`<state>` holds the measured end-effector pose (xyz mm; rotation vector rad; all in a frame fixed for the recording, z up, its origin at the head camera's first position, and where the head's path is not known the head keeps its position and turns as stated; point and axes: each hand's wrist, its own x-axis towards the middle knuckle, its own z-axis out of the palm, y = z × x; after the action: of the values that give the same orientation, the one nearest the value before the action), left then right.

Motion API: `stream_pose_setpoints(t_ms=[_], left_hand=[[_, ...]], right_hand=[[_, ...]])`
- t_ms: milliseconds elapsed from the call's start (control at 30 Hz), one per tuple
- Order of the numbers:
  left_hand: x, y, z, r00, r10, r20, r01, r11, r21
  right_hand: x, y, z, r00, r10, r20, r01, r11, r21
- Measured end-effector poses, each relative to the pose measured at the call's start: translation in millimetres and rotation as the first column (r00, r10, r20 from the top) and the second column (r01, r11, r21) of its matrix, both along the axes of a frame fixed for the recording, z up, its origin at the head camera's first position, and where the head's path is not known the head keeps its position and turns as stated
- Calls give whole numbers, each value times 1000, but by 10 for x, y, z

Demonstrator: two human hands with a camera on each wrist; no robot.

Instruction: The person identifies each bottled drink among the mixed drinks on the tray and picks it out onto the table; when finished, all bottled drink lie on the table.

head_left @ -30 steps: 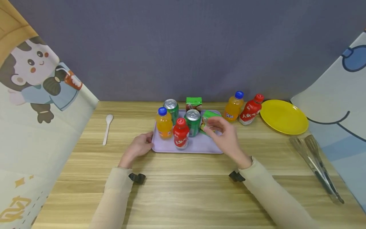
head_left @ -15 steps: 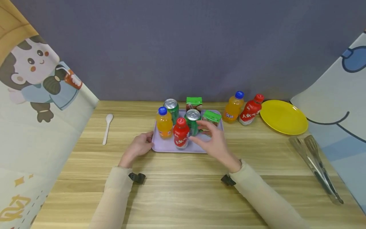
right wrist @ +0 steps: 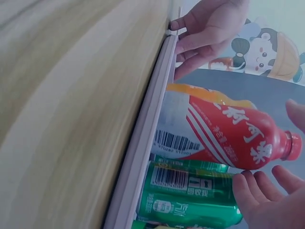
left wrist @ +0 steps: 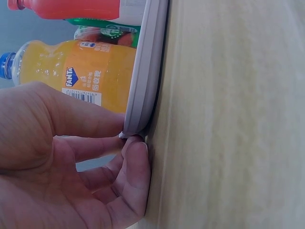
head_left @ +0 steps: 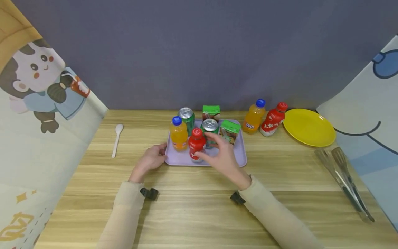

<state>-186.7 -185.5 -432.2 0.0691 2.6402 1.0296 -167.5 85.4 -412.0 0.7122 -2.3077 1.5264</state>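
At the left front corner of the lilac tray (head_left: 224, 159), my left hand (head_left: 152, 158) pinches the rim, thumb above and fingertips under it (left wrist: 136, 95). My right hand (head_left: 225, 160) reaches around the red drink bottle (head_left: 196, 143), which stands upright at the tray's front. In the right wrist view the thumb is apart from the bottle (right wrist: 228, 129), while the fingertips lie right at its other side, beside a green can (right wrist: 190, 195). Also on the tray are an orange Fanta bottle (head_left: 178, 135), another green can (head_left: 186, 119) and a green-topped drink carton (head_left: 230, 129).
Behind the tray stands another carton (head_left: 211, 111). To its right are a second orange bottle (head_left: 254, 117), a second red bottle (head_left: 273, 120), a yellow plate (head_left: 309, 128) and metal tongs (head_left: 345, 183). A white spoon (head_left: 116, 140) lies left, and a grey wall (head_left: 199, 55) rises behind.
My right hand has moved left and toward the front, from the carton past the green can to the red bottle. My left hand has stayed at the tray's corner.
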Motion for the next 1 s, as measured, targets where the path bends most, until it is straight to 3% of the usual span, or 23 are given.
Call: stream_pose_setpoints(t_ms=[233,667,1000], left_hand=[[-9,20,3,1000,6,-1,-6,1000,-8],[0,18,11,1000,6,-5,-7,1000,-22],[0,5,-3,1000,1,-14,-1,1000,-20]], right_hand=[[-6,-57,-28,1000,-8,-24,8,1000,4],[-71,-144,-134,998,-49,35,49,999,-9],[-59,-171,-121,996,-62,64,62,998,-7]])
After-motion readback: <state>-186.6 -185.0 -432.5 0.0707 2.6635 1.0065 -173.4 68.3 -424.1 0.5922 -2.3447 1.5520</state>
